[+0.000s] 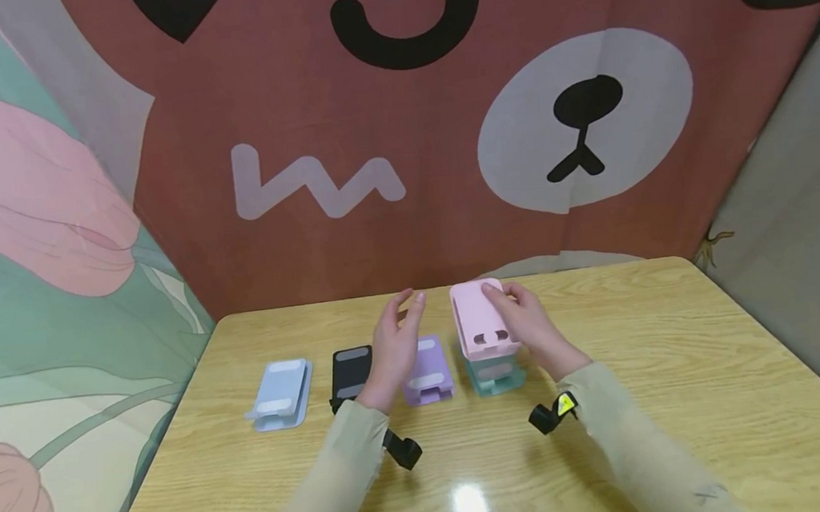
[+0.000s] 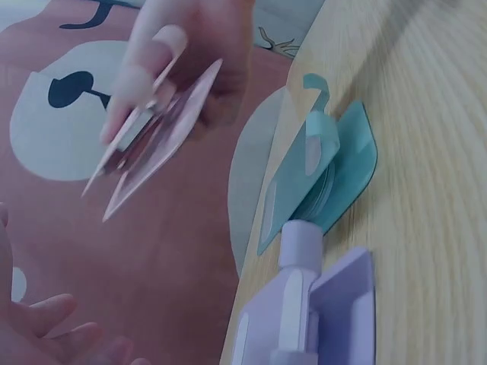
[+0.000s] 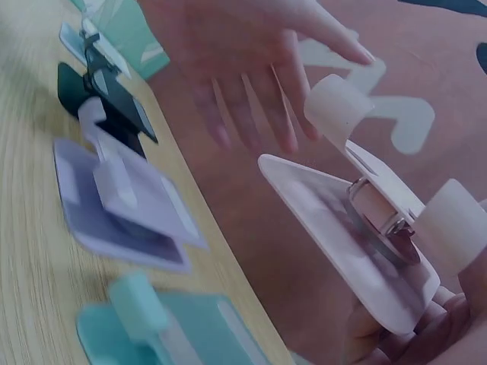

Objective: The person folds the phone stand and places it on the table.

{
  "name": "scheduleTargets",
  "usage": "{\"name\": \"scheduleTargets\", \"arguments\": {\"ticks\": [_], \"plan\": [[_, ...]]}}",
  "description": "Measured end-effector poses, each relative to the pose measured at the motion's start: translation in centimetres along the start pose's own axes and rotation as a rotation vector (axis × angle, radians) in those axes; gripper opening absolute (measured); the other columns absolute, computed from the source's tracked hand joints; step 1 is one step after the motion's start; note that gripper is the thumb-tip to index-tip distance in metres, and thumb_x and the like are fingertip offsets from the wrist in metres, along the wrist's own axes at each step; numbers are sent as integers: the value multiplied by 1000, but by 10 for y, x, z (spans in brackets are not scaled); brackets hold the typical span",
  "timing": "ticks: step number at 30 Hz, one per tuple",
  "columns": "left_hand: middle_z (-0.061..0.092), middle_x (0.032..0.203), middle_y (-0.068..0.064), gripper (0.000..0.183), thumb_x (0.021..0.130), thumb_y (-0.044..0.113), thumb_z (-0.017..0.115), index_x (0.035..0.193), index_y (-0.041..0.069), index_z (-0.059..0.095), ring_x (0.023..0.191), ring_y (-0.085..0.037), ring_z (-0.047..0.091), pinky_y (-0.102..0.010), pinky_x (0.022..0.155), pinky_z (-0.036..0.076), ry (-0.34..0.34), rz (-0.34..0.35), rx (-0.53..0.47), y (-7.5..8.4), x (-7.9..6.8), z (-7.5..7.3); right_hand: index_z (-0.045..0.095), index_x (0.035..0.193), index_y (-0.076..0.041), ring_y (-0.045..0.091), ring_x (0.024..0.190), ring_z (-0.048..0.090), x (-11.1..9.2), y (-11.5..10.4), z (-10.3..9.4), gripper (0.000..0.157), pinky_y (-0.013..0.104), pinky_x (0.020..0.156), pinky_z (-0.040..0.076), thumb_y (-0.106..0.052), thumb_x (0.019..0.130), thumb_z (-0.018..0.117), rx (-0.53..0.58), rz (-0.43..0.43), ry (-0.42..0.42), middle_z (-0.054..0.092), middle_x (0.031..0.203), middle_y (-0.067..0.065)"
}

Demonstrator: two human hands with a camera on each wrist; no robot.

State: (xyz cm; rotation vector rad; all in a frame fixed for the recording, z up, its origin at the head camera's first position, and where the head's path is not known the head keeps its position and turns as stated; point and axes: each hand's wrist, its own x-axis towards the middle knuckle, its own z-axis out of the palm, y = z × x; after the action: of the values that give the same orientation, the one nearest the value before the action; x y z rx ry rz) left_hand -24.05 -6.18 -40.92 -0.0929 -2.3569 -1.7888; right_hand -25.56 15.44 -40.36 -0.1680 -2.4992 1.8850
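Observation:
My right hand (image 1: 531, 325) holds a pink folding phone stand (image 1: 477, 311) up above the table, with the thumb across its flat face and the fingers behind. In the right wrist view, the round hinge disc between the two plates of the pink stand (image 3: 319, 220) shows, with its curled lips. Just left of it my left hand (image 1: 396, 352) is raised, fingers spread and nothing in them. Under the pink stand sits a teal phone stand (image 1: 495, 375), partly covered by it in the head view. A purple phone stand (image 1: 429, 365) lies beside the left hand.
Further left on the wooden table (image 1: 618, 328) are a black phone stand (image 1: 351, 367), partly behind the left wrist, and a light blue phone stand (image 1: 281, 391). A printed bear curtain (image 1: 309, 256) hangs right behind the table's far edge.

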Motion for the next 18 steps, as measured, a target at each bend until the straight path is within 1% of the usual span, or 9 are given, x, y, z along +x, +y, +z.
{"name": "scheduleTargets", "arguments": {"ticks": [7, 10, 14, 18], "plan": [[50, 149, -1, 70, 96, 68, 53, 147, 20, 53, 129, -25, 52, -48, 102, 45, -3, -26, 15, -1, 2, -10, 51, 126, -1, 24, 96, 53, 1, 13, -31, 70, 29, 75, 46, -65, 98, 50, -83, 78, 19, 53, 116, 16], [50, 149, -2, 70, 96, 67, 55, 147, 19, 53, 129, -25, 52, -48, 102, 45, 9, -18, 18, -2, 3, -15, 49, 128, 1, 26, 98, 52, 1, 23, -45, 73, 30, 75, 47, -66, 99, 49, -110, 86, 32, 52, 118, 18], [48, 151, -4, 68, 97, 63, 56, 147, 17, 52, 132, -31, 49, -50, 103, 43, 15, -6, 21, -4, 5, -20, 50, 125, 2, 26, 97, 51, 0, 37, -62, 71, 30, 74, 45, -64, 100, 47, -155, 90, 48, 52, 114, 18], [47, 152, -5, 68, 98, 61, 56, 148, 16, 51, 134, -35, 47, -51, 104, 43, 5, -1, 30, -5, 7, -24, 52, 115, 1, 25, 92, 52, 0, 49, -76, 63, 30, 71, 45, -60, 102, 47, -210, 87, 60, 54, 105, 16]]}}
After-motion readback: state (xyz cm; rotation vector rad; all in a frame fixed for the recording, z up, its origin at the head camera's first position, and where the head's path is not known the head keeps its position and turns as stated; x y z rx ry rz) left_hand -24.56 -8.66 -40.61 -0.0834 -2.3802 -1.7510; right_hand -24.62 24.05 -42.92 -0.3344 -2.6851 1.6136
